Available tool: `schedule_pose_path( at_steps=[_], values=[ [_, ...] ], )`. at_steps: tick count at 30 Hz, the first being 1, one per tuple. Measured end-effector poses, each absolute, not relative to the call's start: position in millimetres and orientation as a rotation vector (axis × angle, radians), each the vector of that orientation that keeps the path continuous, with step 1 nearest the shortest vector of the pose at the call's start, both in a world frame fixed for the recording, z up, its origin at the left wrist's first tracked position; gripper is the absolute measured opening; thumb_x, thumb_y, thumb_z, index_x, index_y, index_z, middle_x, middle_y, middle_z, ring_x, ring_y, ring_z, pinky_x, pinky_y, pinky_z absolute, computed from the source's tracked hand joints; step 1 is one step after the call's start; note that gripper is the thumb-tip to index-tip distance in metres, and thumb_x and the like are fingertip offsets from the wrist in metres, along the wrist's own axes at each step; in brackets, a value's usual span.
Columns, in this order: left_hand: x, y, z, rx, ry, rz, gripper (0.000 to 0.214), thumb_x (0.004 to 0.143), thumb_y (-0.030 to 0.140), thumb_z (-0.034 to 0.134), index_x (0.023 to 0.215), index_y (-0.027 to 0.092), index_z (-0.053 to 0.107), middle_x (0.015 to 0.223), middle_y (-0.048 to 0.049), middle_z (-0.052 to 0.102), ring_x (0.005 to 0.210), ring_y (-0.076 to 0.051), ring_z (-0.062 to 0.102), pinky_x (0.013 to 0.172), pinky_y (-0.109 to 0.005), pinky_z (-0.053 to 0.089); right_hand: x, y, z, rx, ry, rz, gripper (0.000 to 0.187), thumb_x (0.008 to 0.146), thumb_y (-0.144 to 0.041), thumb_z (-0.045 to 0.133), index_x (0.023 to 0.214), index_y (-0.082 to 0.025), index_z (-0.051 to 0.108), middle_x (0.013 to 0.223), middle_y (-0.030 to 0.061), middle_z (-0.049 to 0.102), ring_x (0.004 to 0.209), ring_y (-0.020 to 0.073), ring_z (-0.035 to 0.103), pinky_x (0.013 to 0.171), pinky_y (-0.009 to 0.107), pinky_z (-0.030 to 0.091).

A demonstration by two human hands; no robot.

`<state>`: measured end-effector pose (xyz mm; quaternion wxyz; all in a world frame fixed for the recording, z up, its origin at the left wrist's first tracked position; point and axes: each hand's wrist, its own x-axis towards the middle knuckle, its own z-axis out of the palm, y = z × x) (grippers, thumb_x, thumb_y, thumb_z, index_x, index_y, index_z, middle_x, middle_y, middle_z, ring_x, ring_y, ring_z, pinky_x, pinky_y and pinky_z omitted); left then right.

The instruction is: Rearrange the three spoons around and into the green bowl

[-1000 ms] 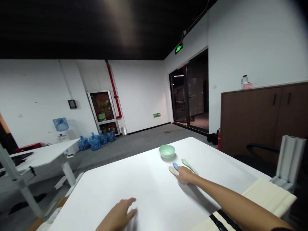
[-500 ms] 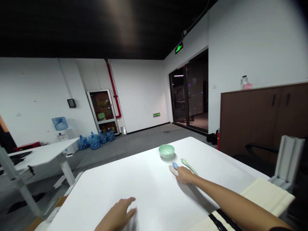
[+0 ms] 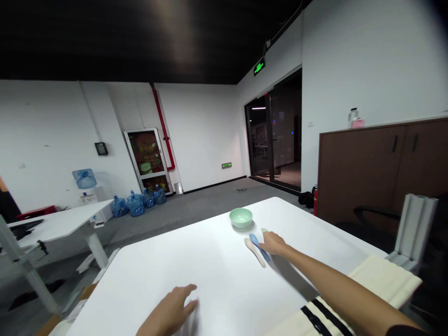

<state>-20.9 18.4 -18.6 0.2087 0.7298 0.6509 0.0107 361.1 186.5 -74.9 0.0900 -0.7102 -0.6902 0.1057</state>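
Observation:
My right hand (image 3: 274, 243) reaches across the white table (image 3: 168, 266), fingers bent down and bunched together. It covers most of a light green spoon (image 3: 264, 230), whose tip shows beyond the knuckles. Against the fingertips lies a blue spoon (image 3: 254, 239), and just left of that a beige spoon (image 3: 256, 253); what the fingers grip, if anything, is hidden. A mint green bowl (image 3: 241, 218) stands behind the spoons. My left hand (image 3: 171, 308) hovers at the near side, thumb and forefinger apart, holding nothing.
A cream cloth (image 3: 381, 280) with black stripes lies at the table's right, partly under my right forearm. Beyond it rises a metal profile post (image 3: 416, 228) beside a dark chair (image 3: 364, 219). Another white desk (image 3: 66, 224) stands at the left, with blue water bottles (image 3: 136, 204) on the floor behind.
My right hand has shifted slightly right, off the beige spoon and over the green spoon. The beige spoon's full length and the blue spoon's handle now show. My left hand stays put.

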Motion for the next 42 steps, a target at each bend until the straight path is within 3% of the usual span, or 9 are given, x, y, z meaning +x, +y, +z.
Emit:
schedule_pose_path(
  at_steps=[10,17,25,29,35,42],
  values=[
    [-18.6,15.6,-14.9,2.034,1.818,0.030,0.057,0.085,0.055,0.042,0.134,0.029,0.051,0.132,-0.0062,0.059,0.119,-0.025,0.055,0.101,-0.037,0.039,355.1,185.7,-82.3,-2.123,-2.124,0.472,0.024,0.079,-0.026,0.057,0.097,-0.012,0.064,0.101,0.0158,0.067,0.089,0.0242,0.066,0.061,0.028,0.040],
    [-20.0,17.4,-16.9,2.021,1.807,0.039,0.057,0.085,0.055,0.043,0.135,0.027,0.050,0.130,-0.0071,0.059,0.119,-0.025,0.054,0.102,-0.037,0.039,356.8,190.2,-71.2,-2.049,-1.993,0.446,0.024,0.080,-0.029,0.056,0.093,-0.011,0.065,0.102,0.0159,0.067,0.083,0.0205,0.066,0.059,0.025,0.038],
    [-20.9,17.5,-17.5,2.028,1.810,0.043,0.056,0.086,0.054,0.043,0.135,0.028,0.050,0.132,-0.0081,0.058,0.121,-0.025,0.054,0.103,-0.038,0.038,316.7,184.0,-30.8,-1.823,-2.135,0.493,0.022,0.074,-0.028,0.057,0.063,-0.013,0.069,0.071,0.0086,0.071,0.065,0.0157,0.064,0.056,0.021,0.040],
    [-21.7,15.6,-16.0,2.016,1.814,0.052,0.056,0.085,0.056,0.044,0.134,0.029,0.051,0.131,-0.0069,0.059,0.119,-0.025,0.055,0.101,-0.038,0.040,283.5,181.5,-29.7,-1.748,-2.208,0.619,0.021,0.071,-0.024,0.056,0.059,-0.013,0.070,0.065,0.0081,0.071,0.061,0.0145,0.063,0.056,0.019,0.042],
    [-21.1,14.4,-13.3,2.014,1.826,0.043,0.056,0.085,0.055,0.044,0.133,0.028,0.051,0.132,-0.0074,0.059,0.119,-0.026,0.055,0.101,-0.038,0.040,254.9,182.4,-52.4,-1.828,-2.216,0.646,0.015,0.067,-0.020,0.058,0.060,-0.012,0.069,0.069,0.0099,0.072,0.064,0.0175,0.066,0.055,0.021,0.044],
    [-21.8,15.5,-14.3,2.028,1.827,0.047,0.055,0.085,0.055,0.043,0.132,0.029,0.053,0.131,-0.0072,0.059,0.120,-0.026,0.055,0.099,-0.038,0.041,250.7,175.7,-67.7,-1.877,-2.302,0.429,0.010,0.062,-0.014,0.060,0.063,-0.012,0.069,0.068,0.0113,0.072,0.071,0.0196,0.068,0.064,0.024,0.044]
  ],
)
